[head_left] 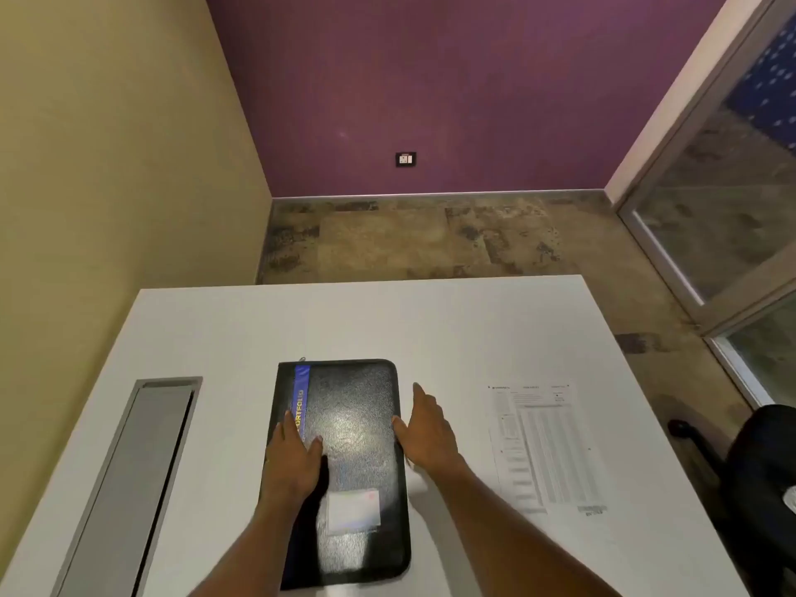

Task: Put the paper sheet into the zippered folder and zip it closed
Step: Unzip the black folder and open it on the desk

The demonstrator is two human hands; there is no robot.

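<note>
Toward the left edge of the bench (241, 329) a long grey slot (142, 476) is running front to back, and it is playing no part in what I am doing. Next to it, near the middle of the bench and closer to the front edge, the zippered folder (357, 428) is lying flat and closed, its blue spine strip on the left and a pale label near its front end. I am resting my left hand (293, 454) on the cover near that strip, fingers spread and flat, pinching nothing. My right hand (426, 428) is sitting at the folder's right edge, open, with the thumb touching the edge and the fingers stretched along the bench just beside it, holding nothing. A small zip pull seems to be showing at the far left corner of the folder, though it is too small for me to be sure, and I am judging that the zip is still shut all round. Further right, well apart from the folder and toward the right edge of the bench, the paper sheet (542, 445) is lying flat, printed side up and untouched. So I am only starting: unzipping, opening, sliding the sheet in and zipping closed are all still waiting for me.
</note>
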